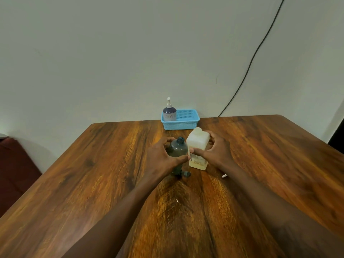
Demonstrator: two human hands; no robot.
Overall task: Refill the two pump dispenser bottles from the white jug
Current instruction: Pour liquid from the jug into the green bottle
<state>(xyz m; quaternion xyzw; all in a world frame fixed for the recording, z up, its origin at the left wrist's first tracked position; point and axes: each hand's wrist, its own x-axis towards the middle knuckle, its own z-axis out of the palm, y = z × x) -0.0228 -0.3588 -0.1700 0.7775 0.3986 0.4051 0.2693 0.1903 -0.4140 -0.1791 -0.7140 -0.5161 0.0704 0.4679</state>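
Observation:
A dark grey dispenser bottle (178, 148) stands upright mid-table with its neck uncovered and no pump on it. My left hand (163, 157) wraps around its left side. Right beside it stands the white jug (198, 148), capless, with yellowish liquid low inside. My right hand (214, 148) grips the jug from the right, thumb across its label. A dark pump head (184, 173) lies on the table just in front of the grey bottle. A second bottle (169, 112), blue with a white pump fitted, stands in the left end of a blue basket (186, 123).
The blue basket sits at the table's far edge against the wall. A small white piece (224, 176) lies by my right wrist. A black cable (251, 62) runs down the wall to the table's back. A dark red seat (14, 168) is off the left edge.

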